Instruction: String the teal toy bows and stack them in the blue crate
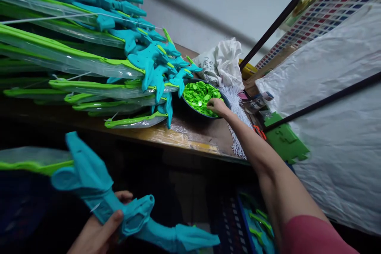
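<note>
Right hand (216, 106) stretched out, fingers curled down into the green pieces (200, 96) in the dark bowl (190, 107) on the worktop (190, 137), left hand (99, 232) wrapped around the teal toy handle (119, 206), low in front.

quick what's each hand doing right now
Left hand: closed around the grip of a teal toy sword.
Right hand: in the bowl of green plastic pieces; grasp cannot be told.

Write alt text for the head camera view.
The right hand reaches into a dark bowl of green plastic pieces while the left hand holds a teal toy sword hilt. More toy swords lie stacked on the table.
</note>
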{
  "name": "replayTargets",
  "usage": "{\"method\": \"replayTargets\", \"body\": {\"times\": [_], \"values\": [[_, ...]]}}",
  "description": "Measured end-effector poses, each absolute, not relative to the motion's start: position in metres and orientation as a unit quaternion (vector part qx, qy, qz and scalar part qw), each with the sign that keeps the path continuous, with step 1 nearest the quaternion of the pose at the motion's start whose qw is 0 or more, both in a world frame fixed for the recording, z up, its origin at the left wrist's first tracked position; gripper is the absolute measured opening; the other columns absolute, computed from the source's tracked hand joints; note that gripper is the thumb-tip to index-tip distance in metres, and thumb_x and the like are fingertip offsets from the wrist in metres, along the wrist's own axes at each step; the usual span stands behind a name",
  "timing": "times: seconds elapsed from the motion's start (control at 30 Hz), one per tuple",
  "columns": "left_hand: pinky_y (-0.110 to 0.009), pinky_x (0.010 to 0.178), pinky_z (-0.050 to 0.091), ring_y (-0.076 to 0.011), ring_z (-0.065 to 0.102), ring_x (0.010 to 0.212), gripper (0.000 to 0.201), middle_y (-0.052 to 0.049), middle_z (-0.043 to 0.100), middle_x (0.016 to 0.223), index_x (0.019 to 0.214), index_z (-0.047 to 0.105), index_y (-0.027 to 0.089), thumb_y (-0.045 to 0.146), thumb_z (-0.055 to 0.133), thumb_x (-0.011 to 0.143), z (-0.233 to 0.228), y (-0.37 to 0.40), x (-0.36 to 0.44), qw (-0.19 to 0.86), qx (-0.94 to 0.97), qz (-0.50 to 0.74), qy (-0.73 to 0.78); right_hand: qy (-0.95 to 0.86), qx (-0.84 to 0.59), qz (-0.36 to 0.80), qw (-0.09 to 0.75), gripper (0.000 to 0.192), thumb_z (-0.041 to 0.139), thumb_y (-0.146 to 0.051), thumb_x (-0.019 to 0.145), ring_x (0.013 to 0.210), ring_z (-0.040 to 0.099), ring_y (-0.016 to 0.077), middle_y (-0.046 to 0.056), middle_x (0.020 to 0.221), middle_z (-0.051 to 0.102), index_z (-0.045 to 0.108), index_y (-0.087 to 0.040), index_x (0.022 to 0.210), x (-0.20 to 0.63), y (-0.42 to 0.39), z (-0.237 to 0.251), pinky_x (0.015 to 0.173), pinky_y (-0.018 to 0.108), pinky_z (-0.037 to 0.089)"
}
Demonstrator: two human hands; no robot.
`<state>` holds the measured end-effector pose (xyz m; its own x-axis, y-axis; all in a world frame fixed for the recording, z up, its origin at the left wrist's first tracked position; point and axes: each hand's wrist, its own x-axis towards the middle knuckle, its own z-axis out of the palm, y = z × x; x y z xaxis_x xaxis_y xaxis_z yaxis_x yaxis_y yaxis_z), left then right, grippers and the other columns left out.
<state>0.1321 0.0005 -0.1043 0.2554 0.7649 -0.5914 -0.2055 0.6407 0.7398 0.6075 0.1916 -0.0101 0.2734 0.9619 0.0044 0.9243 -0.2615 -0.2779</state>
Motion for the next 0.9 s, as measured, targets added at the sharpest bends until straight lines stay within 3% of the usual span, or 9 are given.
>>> {"method": "replayTargets", "body": {"times": [0.1, 0.27, 0.43, 0.57, 0.67, 0.77, 0.9], "values": [[-0.034, 0.078, 0.062, -0.0282, 0.073, 0.088, 0.051, -0.005, 0.077, 0.095, 0.111, 0.066, 0.025, 0.058, 0.083, 0.075, -0.095, -0.003, 0.133, 0.759, 0.258, 0.294, 0.520, -0.570, -0.790, 0.114, 0.197, 0.015, 0.063, -0.018, 0.084, 0.072, 0.061, 0.0149, 0.007, 0.082, 0.070, 0.071, -0.010, 0.093, 0.612, 0.181, -0.003, 0.070, 0.025, 0.050], [-0.032, 0.082, 0.063, -0.0318, 0.073, 0.101, 0.058, -0.005, 0.078, 0.100, 0.110, 0.070, 0.023, 0.054, 0.092, 0.066, -0.086, -0.007, 0.133, 0.780, 0.228, 0.300, 0.500, -0.531, -0.772, 0.180, 0.299, 0.019, 0.066, -0.022, 0.082, 0.054, 0.052, 0.0090, 0.000, 0.069, 0.062, 0.067, -0.010, 0.097, 0.602, 0.162, 0.007, 0.055, 0.021, 0.050], [-0.031, 0.083, 0.062, -0.0308, 0.073, 0.102, 0.069, -0.008, 0.078, 0.105, 0.117, 0.069, 0.020, 0.049, 0.097, 0.060, -0.073, -0.018, 0.129, 0.783, 0.194, 0.329, 0.491, -0.519, -0.758, 0.212, 0.333, 0.012, 0.067, -0.014, 0.075, 0.055, 0.057, 0.0108, 0.000, 0.067, 0.060, 0.064, -0.012, 0.087, 0.585, 0.156, 0.009, 0.057, 0.024, 0.054], [-0.028, 0.079, 0.059, -0.0259, 0.073, 0.093, 0.057, -0.008, 0.078, 0.099, 0.111, 0.070, 0.017, 0.043, 0.095, 0.067, -0.069, -0.026, 0.128, 0.794, 0.197, 0.362, 0.446, -0.521, -0.760, 0.178, 0.345, 0.011, 0.067, -0.008, 0.068, 0.058, 0.052, 0.0101, -0.002, 0.063, 0.057, 0.062, -0.013, 0.076, 0.578, 0.157, 0.012, 0.058, 0.022, 0.049], [-0.030, 0.081, 0.056, -0.0237, 0.071, 0.090, 0.052, -0.008, 0.077, 0.099, 0.112, 0.071, 0.017, 0.036, 0.094, 0.069, -0.069, -0.030, 0.124, 0.809, 0.223, 0.355, 0.411, -0.521, -0.748, 0.134, 0.389, 0.017, 0.061, -0.009, 0.076, 0.066, 0.054, 0.0106, -0.001, 0.074, 0.060, 0.063, -0.013, 0.092, 0.558, 0.154, 0.014, 0.066, 0.023, 0.050], [-0.033, 0.082, 0.054, -0.0238, 0.069, 0.087, 0.053, -0.008, 0.077, 0.097, 0.111, 0.072, 0.018, 0.033, 0.094, 0.065, -0.070, -0.033, 0.120, 0.809, 0.231, 0.358, 0.405, -0.591, -0.668, 0.189, 0.410, 0.026, 0.058, -0.017, 0.086, 0.066, 0.058, 0.0120, 0.001, 0.082, 0.063, 0.065, -0.015, 0.111, 0.507, 0.125, 0.017, 0.068, 0.027, 0.053], [-0.036, 0.085, 0.052, -0.0243, 0.068, 0.085, 0.053, -0.007, 0.075, 0.094, 0.109, 0.072, 0.018, 0.032, 0.094, 0.063, -0.073, -0.038, 0.119, 0.790, 0.249, 0.370, 0.420, -0.765, -0.471, 0.319, 0.304, 0.019, 0.064, -0.025, 0.093, 0.084, 0.065, 0.0146, 0.005, 0.101, 0.066, 0.076, -0.022, 0.107, 0.408, 0.037, 0.019, 0.074, 0.028, 0.055]]}}
